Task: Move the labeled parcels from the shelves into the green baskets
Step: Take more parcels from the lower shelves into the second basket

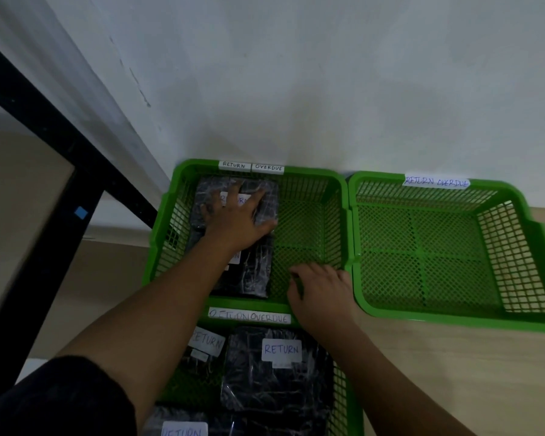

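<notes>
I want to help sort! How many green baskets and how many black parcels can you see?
Green baskets: 3
Black parcels: 5 in view
Total: 8

Two black plastic-wrapped, white-labelled parcels (252, 275) lie flat, end to end, along the left side of the far-left green basket (312, 174), more RETURN-labelled parcels (274, 385) lie in the near green basket (340, 401), and the right green basket (516, 193) stands just beside them.
</notes>
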